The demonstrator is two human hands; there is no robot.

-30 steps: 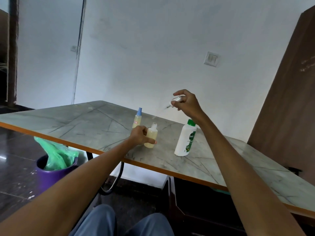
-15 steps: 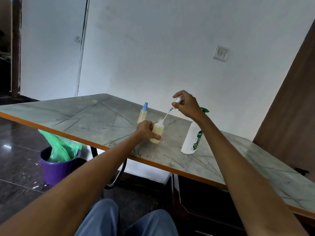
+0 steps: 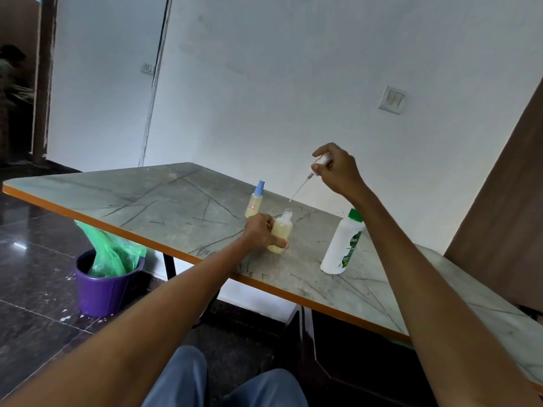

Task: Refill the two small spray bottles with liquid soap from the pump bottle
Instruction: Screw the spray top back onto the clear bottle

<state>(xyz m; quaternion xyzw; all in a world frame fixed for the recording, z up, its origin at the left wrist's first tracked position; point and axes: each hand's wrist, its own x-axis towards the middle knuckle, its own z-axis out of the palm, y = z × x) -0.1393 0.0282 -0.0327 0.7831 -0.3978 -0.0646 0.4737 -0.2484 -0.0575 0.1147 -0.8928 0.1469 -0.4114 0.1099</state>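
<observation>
Bottle [image 3: 280,234], open-necked on table [image 3: 164,201], gripped by L hand [image 3: 260,233]; R hand [image 3: 338,170] pinches sprayer [image 3: 318,164] w/ tube above — best lower tube straight into neck, keeping bottle upright.

Spray head [image 3: 323,160] mostly hidden in right hand [image 3: 338,173]; capped bottle's label [image 3: 250,205] unreadable.

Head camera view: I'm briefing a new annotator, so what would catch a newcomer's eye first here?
The raised right hand pinches a white spray top with its thin dip tube hanging just above the open small yellowish bottle, which the left hand steadies on the grey marble-look table. To its right stands a tall white soap bottle with a green cap; a purple bucket with a green bag sits on the floor at left.
</observation>
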